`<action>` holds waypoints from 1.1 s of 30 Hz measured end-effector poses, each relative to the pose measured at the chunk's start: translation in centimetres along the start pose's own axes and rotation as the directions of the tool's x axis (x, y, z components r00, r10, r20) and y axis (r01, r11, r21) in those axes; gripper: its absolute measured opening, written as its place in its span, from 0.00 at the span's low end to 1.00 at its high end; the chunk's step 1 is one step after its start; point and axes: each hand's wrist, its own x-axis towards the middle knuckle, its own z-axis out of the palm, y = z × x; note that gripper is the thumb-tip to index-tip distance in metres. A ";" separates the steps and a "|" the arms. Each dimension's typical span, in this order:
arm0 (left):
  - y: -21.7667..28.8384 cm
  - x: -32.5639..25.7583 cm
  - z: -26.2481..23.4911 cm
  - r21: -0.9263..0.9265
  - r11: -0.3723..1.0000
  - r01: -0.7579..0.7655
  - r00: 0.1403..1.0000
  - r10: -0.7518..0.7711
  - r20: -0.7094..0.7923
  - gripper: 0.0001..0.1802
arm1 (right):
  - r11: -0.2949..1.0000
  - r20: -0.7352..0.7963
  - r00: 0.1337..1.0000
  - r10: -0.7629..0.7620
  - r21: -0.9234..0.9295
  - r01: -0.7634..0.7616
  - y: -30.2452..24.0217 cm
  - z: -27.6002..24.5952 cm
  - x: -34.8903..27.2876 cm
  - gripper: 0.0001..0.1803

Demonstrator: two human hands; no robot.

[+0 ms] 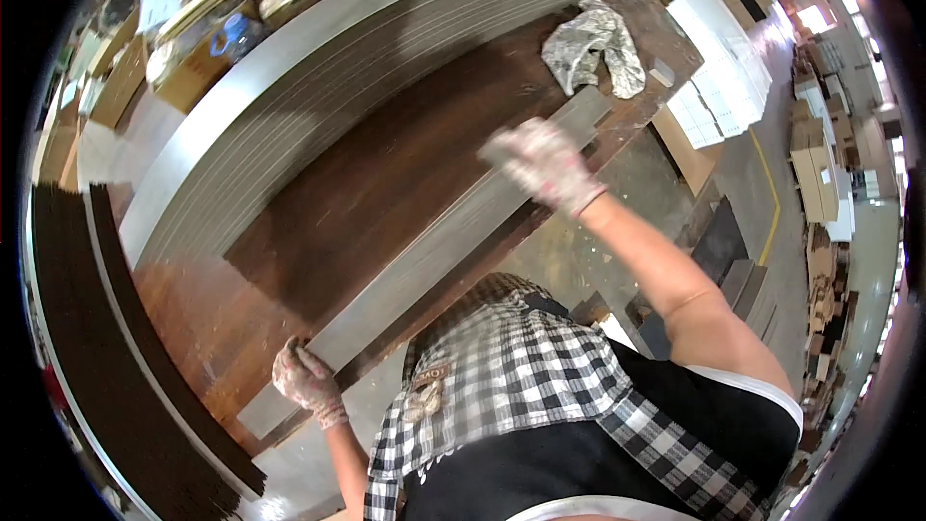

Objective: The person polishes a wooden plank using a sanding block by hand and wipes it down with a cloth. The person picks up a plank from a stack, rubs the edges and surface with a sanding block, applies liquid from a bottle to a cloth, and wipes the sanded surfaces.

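A long narrow grey plank [429,241] lies slantwise along the near edge of the brown table [357,169]. My left hand [307,381], in a stained white glove, grips the plank close to its lower left end, fingers bent over it. Farther up, my right hand [552,166] is over the plank in a similar glove, smeared by motion. Its fingers are closed around a small grey block [498,149], whose underside is hidden. Beyond the right hand, a crumpled camouflage cloth [593,46] lies at the table's far right, with a small pale block [662,72] beside it.
A tall stack of grey panels [318,68] curves along the table's far side. Dark strips [116,357] are piled at the left. White stacked boards [719,58] stand past the right end. Cartons and a blue-topped bottle [236,37] sit at the upper left.
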 end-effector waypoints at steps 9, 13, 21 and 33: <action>-1.5 -0.7 -3.6 0.093 0.995 0.046 0.998 -0.049 0.033 0.13 | 0.995 -0.095 0.995 -0.009 -0.100 0.000 12.6 -2.2 -2.7 0.12; -2.6 -0.9 -3.7 0.094 0.992 0.087 0.992 -0.095 0.086 0.12 | 0.995 0.093 0.991 0.100 -0.007 -0.100 14.8 -5.3 -0.6 0.15; -2.7 -0.5 -4.3 0.083 0.993 0.081 0.990 -0.089 0.106 0.16 | 0.930 0.190 0.953 0.238 0.238 -0.280 17.1 -5.2 -3.1 0.21; -5.0 0.4 -3.9 0.181 0.981 0.068 0.987 -0.092 0.132 0.15 | 0.851 -0.200 0.879 0.432 0.413 -0.325 11.2 -0.8 -10.6 0.29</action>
